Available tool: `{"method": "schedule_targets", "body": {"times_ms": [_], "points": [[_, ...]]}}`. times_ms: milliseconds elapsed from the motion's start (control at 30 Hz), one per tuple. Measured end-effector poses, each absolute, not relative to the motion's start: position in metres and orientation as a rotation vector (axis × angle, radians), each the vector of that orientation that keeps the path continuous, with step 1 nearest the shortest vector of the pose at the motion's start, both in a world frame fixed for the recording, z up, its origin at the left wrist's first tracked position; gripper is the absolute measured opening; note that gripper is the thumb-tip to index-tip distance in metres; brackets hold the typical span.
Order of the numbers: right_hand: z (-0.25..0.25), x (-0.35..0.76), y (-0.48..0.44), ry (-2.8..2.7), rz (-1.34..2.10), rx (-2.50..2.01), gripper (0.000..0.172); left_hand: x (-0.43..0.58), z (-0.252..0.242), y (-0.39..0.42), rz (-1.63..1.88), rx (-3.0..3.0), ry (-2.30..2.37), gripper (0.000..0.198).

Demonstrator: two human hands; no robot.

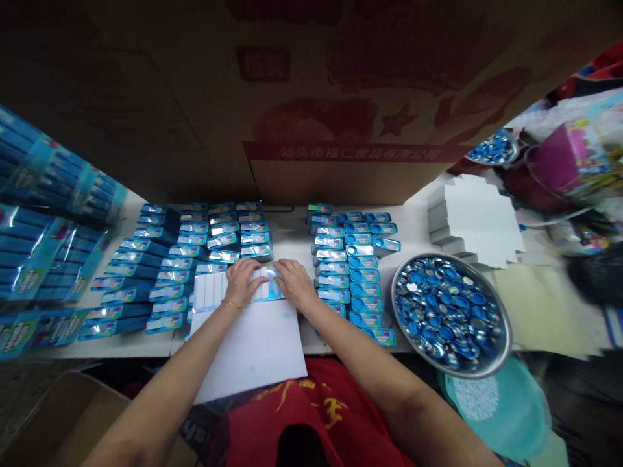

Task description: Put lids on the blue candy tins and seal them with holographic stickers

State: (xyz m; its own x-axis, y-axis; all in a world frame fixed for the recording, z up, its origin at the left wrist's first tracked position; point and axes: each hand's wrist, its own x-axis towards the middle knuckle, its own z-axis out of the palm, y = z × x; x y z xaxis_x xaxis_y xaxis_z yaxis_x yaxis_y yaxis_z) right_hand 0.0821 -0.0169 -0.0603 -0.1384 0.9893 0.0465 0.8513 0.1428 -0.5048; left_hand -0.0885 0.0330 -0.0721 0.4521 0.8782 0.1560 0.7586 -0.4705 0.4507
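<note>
My left hand (242, 283) and my right hand (296, 284) come close together over a white sheet (253, 350) that overhangs the table's front edge. Both have their fingers bent and closed on a shiny blue label strip (269, 291), which shows between them. To the left of my left hand lies a white backing sheet (209, 292) marked with pale oblong outlines. Slim blue boxes with shiny end faces (165, 279) stand in rows on the left. More blue boxes (363, 272), several with round recesses in their ends, stand in rows on the right.
A large cardboard carton (331, 178) rises behind the boxes. A metal bowl (506, 337) of blue and silver round pieces stands right, above a turquoise basin (523, 402). White die-cut card (481, 217) is stacked behind it. Wrapped blue packs (43, 253) are piled at far left.
</note>
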Motion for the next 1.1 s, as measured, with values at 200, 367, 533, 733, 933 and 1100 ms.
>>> {"method": "schedule_targets", "body": {"times_ms": [200,367,533,733,933,1100], "points": [[-0.068,0.071,-0.011,-2.148,0.569,-1.787,0.032,-0.088,-0.071,0.031,0.559,2.364,1.364,0.034],[-0.072,0.069,-0.011,-2.049,0.578,-1.877,0.030,-0.090,-0.072,0.030,0.580,2.371,1.306,0.035],[-0.074,0.068,-0.012,-2.081,0.547,-1.868,0.022,-0.092,-0.071,0.031,0.538,2.375,1.290,0.036],[-0.060,0.069,-0.027,-1.962,0.614,-1.767,0.020,-0.094,-0.073,0.033,0.527,2.391,1.251,0.036],[-0.014,0.102,-0.059,-1.115,1.112,-1.591,0.011,-0.088,-0.058,0.033,0.493,2.413,1.228,0.027],[0.002,0.130,-0.091,-0.598,1.400,-1.452,0.017,-0.049,-0.010,0.002,0.555,1.982,1.055,0.028]]}}
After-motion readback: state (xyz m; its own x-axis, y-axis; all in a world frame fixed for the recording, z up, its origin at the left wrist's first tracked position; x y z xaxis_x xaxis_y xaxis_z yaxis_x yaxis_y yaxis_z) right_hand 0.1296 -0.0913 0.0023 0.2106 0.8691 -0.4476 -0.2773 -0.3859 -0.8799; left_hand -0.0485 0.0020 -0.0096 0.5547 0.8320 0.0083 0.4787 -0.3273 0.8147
